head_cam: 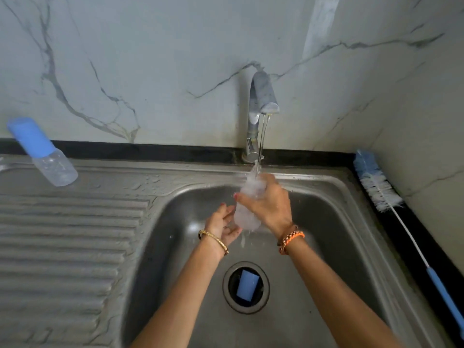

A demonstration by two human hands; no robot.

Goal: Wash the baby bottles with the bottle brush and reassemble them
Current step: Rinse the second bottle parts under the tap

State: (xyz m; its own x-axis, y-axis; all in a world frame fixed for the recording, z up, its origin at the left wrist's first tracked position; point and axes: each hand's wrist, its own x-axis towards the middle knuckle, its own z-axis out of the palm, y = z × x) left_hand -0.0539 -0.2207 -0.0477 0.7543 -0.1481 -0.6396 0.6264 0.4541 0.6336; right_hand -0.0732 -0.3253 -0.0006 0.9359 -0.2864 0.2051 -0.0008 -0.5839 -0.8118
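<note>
Far left, on the drainboard's back edge: we note one assembled baby bottle (pixel 50 160), clear body, blue cap on, standing apart from the basin.

Sink (pixel 75 222), basin centre: our left hand (pixel 222 226) sits below and just left of the open bottle (pixel 247 209). Its fingers are spread and relaxed, palm turned up under the bottle's base; whether it touches the base we cannot tell through the splashing.

Just right of it: our right hand (pixel 268 204) is wrapped round the upper half of the open bottle, fingers curled over its body. The bottle is held roughly upright with its mouth under the stream from the tap (pixel 261 96); water froths at the mouth and runs off the base.

Below, in the drain opening: a blue cap (pixel 247 287) lies loose.

Right edge, on the black counter strip beside the sink: the bottle brush (pixel 376 187), bristles toward the wall, blue handle toward us, held by neither hand.

Handling judgement: the bottle looks like thin clear plastic, so light, fairly stiff and not brittle, but wet and likely slippery. We judge a full wrap round the body safest, with the free palm under the base as a catch. The cap sits over the drain and could be awkward to retrieve.
</note>
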